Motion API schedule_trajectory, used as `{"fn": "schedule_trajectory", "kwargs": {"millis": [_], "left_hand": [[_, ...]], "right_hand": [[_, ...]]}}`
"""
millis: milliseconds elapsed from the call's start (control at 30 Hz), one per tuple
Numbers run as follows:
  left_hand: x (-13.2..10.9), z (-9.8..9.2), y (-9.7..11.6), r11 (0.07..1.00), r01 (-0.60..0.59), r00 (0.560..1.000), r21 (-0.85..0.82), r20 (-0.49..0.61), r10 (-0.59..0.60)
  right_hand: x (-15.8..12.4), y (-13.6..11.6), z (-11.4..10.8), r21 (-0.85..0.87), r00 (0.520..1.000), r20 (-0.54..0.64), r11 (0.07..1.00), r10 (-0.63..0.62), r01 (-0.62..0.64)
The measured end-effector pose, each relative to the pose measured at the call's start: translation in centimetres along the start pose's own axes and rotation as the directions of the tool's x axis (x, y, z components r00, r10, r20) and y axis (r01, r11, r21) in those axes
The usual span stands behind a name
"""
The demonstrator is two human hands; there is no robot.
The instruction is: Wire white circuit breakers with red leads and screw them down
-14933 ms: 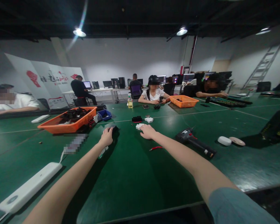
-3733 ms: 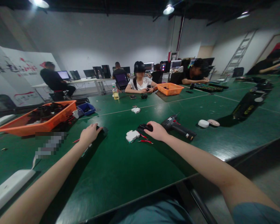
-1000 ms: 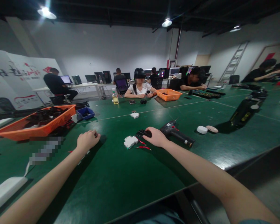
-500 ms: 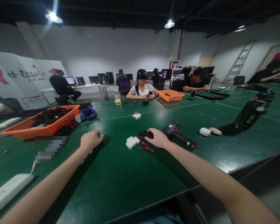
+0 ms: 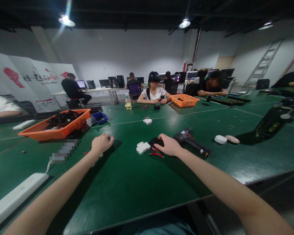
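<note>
My left hand (image 5: 103, 144) is low over the green table (image 5: 122, 182), its fingers loosely bent and apart, with nothing visible in them. Part of a red and white item is hidden under that wrist. My right hand (image 5: 170, 145) has its thumb and fingers around a black part (image 5: 155, 142) whose kind I cannot make out. Touching or just left of that part is a white block like a circuit breaker (image 5: 143, 148). A short red wire (image 5: 156, 154) lies below it. Close behind my right hand rests a black cordless screwdriver (image 5: 192, 142) with its bit pointing away.
An orange basket (image 5: 39, 134) of black parts and a blue bin (image 5: 99, 118) stand at left, near a white power strip (image 5: 19, 197). Another white block (image 5: 147, 121) lies ahead. At right are a white case (image 5: 220, 139) and a dark bottle (image 5: 267, 122). A person sits opposite.
The view has turned slightly left, so the scene sits further right. The fingers of my left hand look a little more spread. My right hand stays at the black part.
</note>
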State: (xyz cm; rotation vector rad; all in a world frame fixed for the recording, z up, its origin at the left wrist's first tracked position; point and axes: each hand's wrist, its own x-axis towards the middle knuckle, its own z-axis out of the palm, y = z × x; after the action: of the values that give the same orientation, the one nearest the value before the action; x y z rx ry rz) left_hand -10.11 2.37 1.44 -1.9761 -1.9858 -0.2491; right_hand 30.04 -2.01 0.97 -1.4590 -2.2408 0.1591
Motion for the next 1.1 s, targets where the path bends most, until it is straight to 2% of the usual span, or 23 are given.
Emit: {"fn": "schedule_trajectory", "kwargs": {"millis": [200,400,467,567,667,767,900,1100], "left_hand": [[0.3,-0.3,0.0,0.999,-0.025,1.0,-0.03,-0.013,0.025],[0.5,-2.6,-1.1,0.985,-0.167,0.982,-0.04,-0.097,0.163],[-0.7,-3.6,-2.0,0.969,-0.246,0.964,-0.034,-0.116,0.24],[-4.0,-4.4,-3.8,0.923,-0.383,0.919,-0.043,-0.113,0.377],[-8.0,-3.8,-5.5,0.899,-0.428,0.903,-0.091,-0.092,0.421],[-10.7,-2.3,-6.6,0.886,-0.43,0.903,-0.175,-0.107,0.417],[-11.8,-1.0,-7.3,0.892,-0.362,0.932,-0.271,-0.122,0.341],[-12.4,-0.9,-8.0,0.889,-0.36,0.932,-0.283,-0.084,0.351]], "right_hand": [[0.0,-0.1,-0.2,0.022,0.999,0.032,0.999,0.034,-0.035],[0.0,-0.2,-0.2,0.005,0.997,0.054,0.999,0.052,-0.052],[0.1,-0.1,0.0,0.002,0.997,0.052,0.999,0.05,-0.051],[0.1,0.0,0.1,-0.003,0.998,0.046,0.999,0.048,-0.048],[0.1,0.0,0.2,-0.012,0.998,0.046,0.999,0.046,-0.045],[0.2,0.0,0.3,-0.009,0.998,0.05,0.999,0.048,-0.047],[0.2,0.0,0.4,-0.004,0.997,0.061,0.998,0.056,-0.056],[0.3,0.1,0.4,0.002,0.995,0.068,0.998,0.067,-0.067]]}}
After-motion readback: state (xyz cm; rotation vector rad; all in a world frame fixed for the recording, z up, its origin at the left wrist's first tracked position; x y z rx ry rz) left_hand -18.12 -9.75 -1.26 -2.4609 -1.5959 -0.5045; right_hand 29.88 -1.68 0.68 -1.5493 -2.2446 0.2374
